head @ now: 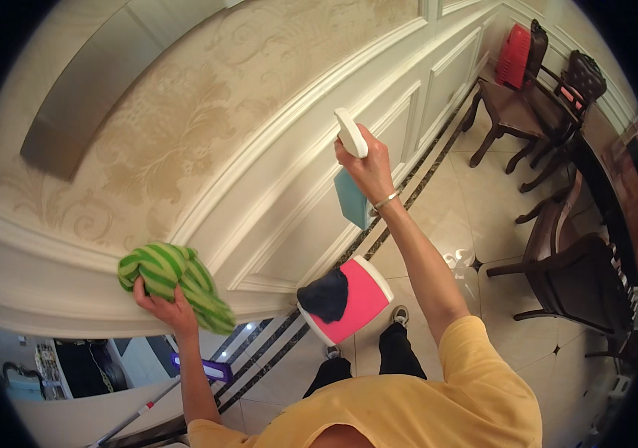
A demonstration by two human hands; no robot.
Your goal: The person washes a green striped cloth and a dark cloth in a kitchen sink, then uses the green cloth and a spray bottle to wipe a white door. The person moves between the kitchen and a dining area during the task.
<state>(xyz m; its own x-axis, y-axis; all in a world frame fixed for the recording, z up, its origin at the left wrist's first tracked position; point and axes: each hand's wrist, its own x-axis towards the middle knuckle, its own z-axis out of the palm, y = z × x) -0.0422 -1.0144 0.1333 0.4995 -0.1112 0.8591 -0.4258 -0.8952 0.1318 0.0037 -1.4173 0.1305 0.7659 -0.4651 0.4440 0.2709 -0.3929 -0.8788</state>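
Observation:
My left hand (pixel 170 307) grips a bunched green striped cloth (pixel 167 271). The cloth lies at the white wall moulding (pixel 78 297) by the wall's near corner, and its loose end hangs to the right. In my right hand (pixel 373 165) is a spray bottle, held by the neck under its white trigger head (pixel 351 133). The bottle's pale blue body (pixel 351 199) hangs below my fist, partly hidden by it. Its head points toward the panelled white wainscot (pixel 319 196). Patterned beige wallpaper (pixel 184 140) covers the wall above.
A pink-topped white stool (pixel 366 297) by my feet bears a dark cloth (pixel 325 297). Dark wooden chairs (pixel 512 112) and a table (pixel 604 190) stand right, with a red object (pixel 513 56) on one chair. A purple flat mop (pixel 207 368) lies lower left, beyond the wall corner.

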